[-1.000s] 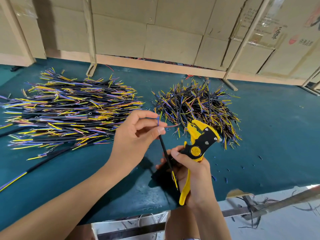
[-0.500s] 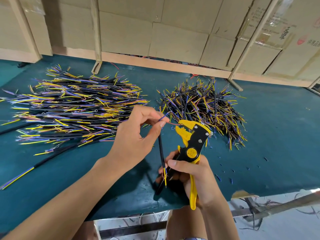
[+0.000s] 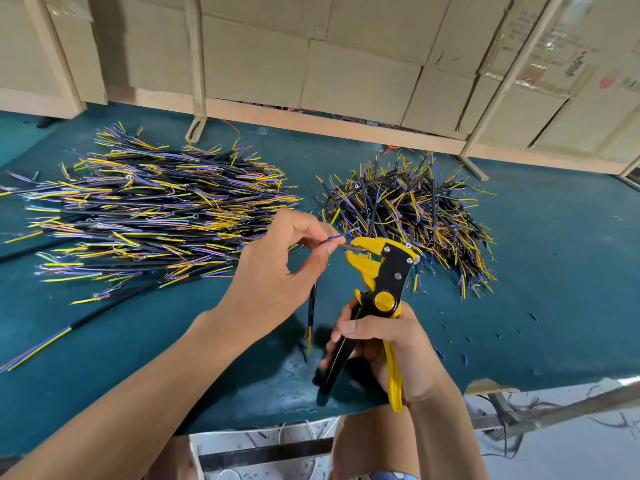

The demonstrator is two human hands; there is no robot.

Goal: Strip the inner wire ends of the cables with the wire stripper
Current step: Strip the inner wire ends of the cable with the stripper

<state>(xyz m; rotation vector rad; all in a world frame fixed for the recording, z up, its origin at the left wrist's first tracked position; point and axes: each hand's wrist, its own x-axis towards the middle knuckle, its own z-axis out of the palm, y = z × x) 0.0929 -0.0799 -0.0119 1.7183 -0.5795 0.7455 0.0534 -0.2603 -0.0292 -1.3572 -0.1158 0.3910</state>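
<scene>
1. The left hand (image 3: 273, 271) pinches a thin black cable (image 3: 312, 299) near its top, fingers curled. The cable hangs down over the table.
2. A thin red wire (image 3: 353, 248) pokes into the yellow mouth of the wire stripper (image 3: 384, 271).
3. The right hand (image 3: 388, 344) wraps round its handles.
4. Two spiky cable heaps (image 3: 156, 216) lie on the smooth green table (image 3: 554, 271).

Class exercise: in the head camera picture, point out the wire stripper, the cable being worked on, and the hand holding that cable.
wire stripper (image 3: 390, 274): head view, on its black head plate.
cable (image 3: 312, 304): head view, on its black sheath below the fingers.
left hand (image 3: 273, 271): head view, on the back of the hand.
</scene>
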